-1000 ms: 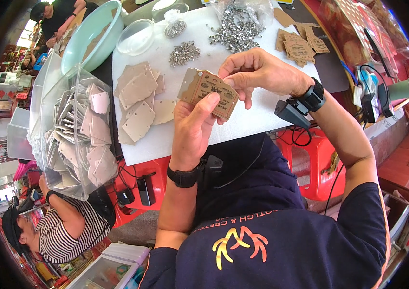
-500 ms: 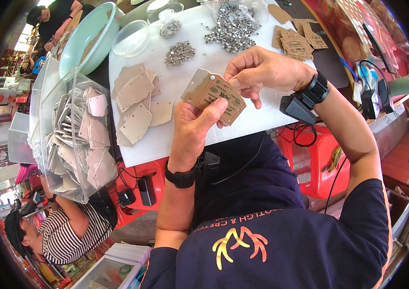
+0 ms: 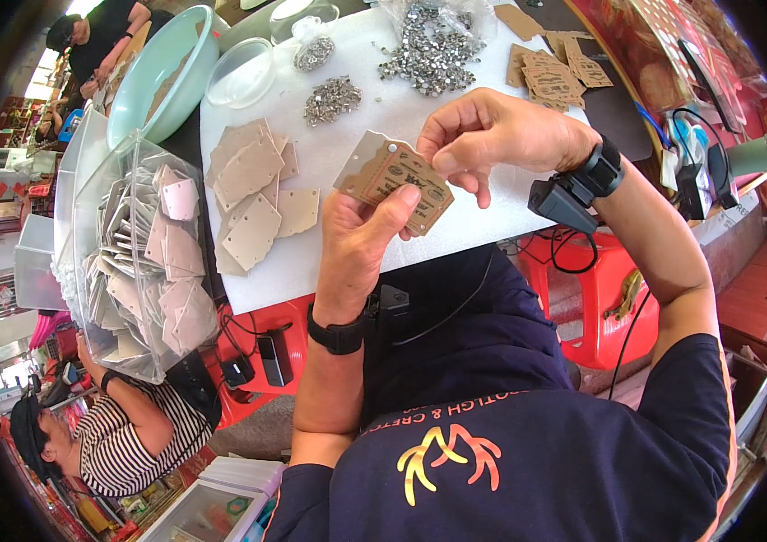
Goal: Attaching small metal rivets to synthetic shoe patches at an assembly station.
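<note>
My left hand (image 3: 354,239) grips a brown printed cardboard tag (image 3: 427,200) laid over a grey card (image 3: 367,149), its thumb pressing on the printed face. A small round silver stud shows near the tag's upper edge. At the tag's right corner, my right hand (image 3: 505,135) has thumb and forefinger pinched together; whatever lies between them is hidden. Beyond my hands, small metal fasteners (image 3: 333,99) form a little heap, and a larger heap of shiny metal pieces (image 3: 433,59) spills from a clear bag. Plain grey cards (image 3: 252,167) are piled left of my left hand.
Brown printed tags (image 3: 550,79) lie at the far right of the white work mat (image 3: 311,266). A clear plastic box (image 3: 144,152) full of grey cards stands left, near a pale green basin (image 3: 194,81). A red stool (image 3: 595,334) and cables are below. Two people are at left.
Both hands stay at the tag, with the right thumb and forefinger shifted slightly at its right corner. The whole view has moved a little.
</note>
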The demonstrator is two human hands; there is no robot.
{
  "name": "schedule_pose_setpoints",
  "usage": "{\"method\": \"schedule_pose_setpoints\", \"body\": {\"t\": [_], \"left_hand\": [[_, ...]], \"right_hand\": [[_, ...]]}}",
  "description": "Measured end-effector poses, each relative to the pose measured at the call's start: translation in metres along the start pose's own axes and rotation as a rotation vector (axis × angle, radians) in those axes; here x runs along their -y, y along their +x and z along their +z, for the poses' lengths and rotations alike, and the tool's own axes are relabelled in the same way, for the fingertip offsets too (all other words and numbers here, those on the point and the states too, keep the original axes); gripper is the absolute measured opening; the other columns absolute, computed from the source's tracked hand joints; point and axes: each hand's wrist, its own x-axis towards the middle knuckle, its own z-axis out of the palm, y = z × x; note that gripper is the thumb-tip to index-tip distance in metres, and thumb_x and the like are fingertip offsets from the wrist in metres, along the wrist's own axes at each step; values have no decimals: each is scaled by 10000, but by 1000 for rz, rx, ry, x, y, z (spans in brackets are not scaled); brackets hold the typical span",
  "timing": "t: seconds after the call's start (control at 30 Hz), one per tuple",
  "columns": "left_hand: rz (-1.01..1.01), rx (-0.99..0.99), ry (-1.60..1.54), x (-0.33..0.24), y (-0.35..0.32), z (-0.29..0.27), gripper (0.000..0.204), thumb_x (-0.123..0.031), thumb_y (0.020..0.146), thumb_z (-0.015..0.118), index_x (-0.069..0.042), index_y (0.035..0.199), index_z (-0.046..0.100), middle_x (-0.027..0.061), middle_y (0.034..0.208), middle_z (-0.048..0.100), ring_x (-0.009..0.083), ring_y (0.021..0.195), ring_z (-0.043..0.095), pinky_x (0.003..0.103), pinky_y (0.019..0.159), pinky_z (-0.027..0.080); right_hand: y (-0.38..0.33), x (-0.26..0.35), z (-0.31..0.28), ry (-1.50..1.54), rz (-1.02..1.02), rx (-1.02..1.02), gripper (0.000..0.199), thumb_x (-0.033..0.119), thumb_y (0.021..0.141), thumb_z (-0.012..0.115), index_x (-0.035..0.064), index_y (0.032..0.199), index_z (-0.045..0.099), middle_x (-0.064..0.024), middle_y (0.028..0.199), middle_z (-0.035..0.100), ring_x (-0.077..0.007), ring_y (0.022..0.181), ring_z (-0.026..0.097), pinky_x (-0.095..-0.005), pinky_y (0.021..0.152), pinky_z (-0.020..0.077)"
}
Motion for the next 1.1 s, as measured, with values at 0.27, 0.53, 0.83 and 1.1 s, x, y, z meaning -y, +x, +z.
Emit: {"method": "schedule_pose_setpoints", "body": {"t": [0.27,0.53,0.83,1.1], "left_hand": [[7,-58,12,3,1,0,204,-107,894,638,-6,1071,636,21,839,647,64,682,561,223,553,420],[137,-143,-21,7,-2,2,231,-76,901,651,-15,1124,643,30,975,665,88,873,602,257,773,483],[199,-235,-144,13,-4,5,252,-71,913,661,-36,1161,635,27,1048,663,91,959,598,277,874,469],[126,-215,-270,10,-9,3,211,-78,922,643,-46,1131,639,32,1055,660,103,975,601,290,883,467]], "right_hand": [[-2,-2,5,-287,-109,-53,185,139,915,633,-21,1007,647,-8,739,603,-56,584,554,-208,545,462],[0,-15,11,-192,-174,-95,193,172,935,635,-1,1018,652,19,786,600,-42,677,528,-215,590,442],[3,-26,32,-235,-207,-318,219,230,939,635,17,982,655,38,749,587,-32,663,505,-209,580,420],[-3,-34,46,-389,-239,-429,253,244,957,613,-2,921,653,21,672,538,-39,629,455,-232,546,392]]}}
